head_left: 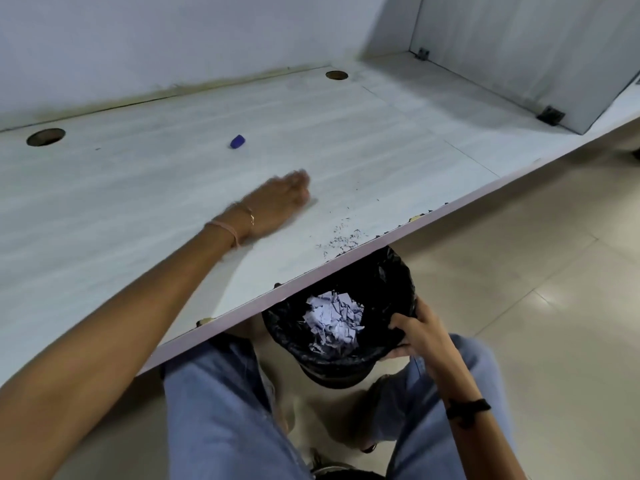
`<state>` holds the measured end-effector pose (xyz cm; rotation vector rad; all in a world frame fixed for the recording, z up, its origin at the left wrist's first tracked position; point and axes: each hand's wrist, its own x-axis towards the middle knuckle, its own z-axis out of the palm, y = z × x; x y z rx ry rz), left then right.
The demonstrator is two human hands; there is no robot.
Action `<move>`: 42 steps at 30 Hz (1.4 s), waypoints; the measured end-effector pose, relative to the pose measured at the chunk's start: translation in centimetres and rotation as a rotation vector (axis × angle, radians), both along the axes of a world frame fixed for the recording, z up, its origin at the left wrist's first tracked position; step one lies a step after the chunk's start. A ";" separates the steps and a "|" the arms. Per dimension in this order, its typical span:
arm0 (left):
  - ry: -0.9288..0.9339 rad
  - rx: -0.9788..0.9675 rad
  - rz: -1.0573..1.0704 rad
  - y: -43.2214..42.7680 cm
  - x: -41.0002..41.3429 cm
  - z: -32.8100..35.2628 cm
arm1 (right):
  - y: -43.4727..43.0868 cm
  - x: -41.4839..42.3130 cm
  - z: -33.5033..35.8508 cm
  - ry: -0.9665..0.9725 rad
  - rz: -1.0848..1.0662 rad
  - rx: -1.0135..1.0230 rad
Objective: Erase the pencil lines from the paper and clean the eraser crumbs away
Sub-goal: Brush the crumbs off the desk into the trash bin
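Note:
Dark eraser crumbs (341, 240) lie scattered on the white desk (138, 209) close to its front edge. My left hand (280, 202) rests flat on the desk just left of the crumbs, fingers straight and blurred. A blue eraser (238, 141) lies farther back on the desk. Under the desk edge, my right hand (414, 332) grips the rim of a black-lined waste bin (287, 323). Torn pieces of white paper (334, 320) lie inside the bin.
Two round cable holes (45, 137) (336, 75) sit near the desk's back edge. A grey partition panel (519, 57) stands at the right rear. My legs in blue jeans (221, 403) are below the desk, over a tiled floor (536, 271).

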<state>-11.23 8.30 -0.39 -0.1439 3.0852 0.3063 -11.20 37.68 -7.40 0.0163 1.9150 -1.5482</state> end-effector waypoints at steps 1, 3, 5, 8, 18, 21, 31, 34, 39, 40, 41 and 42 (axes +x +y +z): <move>0.045 -0.009 -0.081 2.0 0.5 -0.1 | 0.0 0.0 0.0 0.004 0.002 0.002; 0.127 0.003 -0.300 5.4 1.9 -1.4 | 0.1 0.0 0.0 0.010 0.000 0.002; 0.023 0.044 -0.402 7.9 3.7 -2.0 | 0.2 -0.1 0.1 0.013 -0.010 -0.004; 0.014 0.273 -0.446 9.6 5.4 -0.8 | 0.9 -0.3 0.1 0.010 -0.015 0.004; 0.004 0.008 -0.091 7.4 2.4 -1.9 | 1.4 -1.5 -0.6 0.015 -0.100 -0.012; -0.041 0.084 -0.343 12.0 3.8 -1.7 | 1.5 -1.5 -0.5 0.053 -0.079 -0.019; -0.045 -0.065 -0.089 7.2 3.4 -2.0 | 1.8 -1.9 -0.2 0.053 -0.112 -0.018; -0.046 0.098 -0.357 10.8 3.9 -2.1 | 1.6 -1.9 0.0 0.068 -0.097 -0.007; 0.213 0.295 -0.012 5.9 1.2 0.1 | 1.9 -2.4 0.4 0.050 -0.112 0.016; 0.240 0.297 0.124 3.5 0.4 0.0 | 2.0 -2.5 0.5 0.052 -0.107 0.020; 0.234 0.302 0.243 0.9 -0.3 -0.3 | 2.0 -2.5 0.6 0.055 -0.105 0.023; 0.197 0.269 0.330 -1.6 -1.0 -0.8 | 2.0 -2.6 0.7 0.058 -0.109 0.026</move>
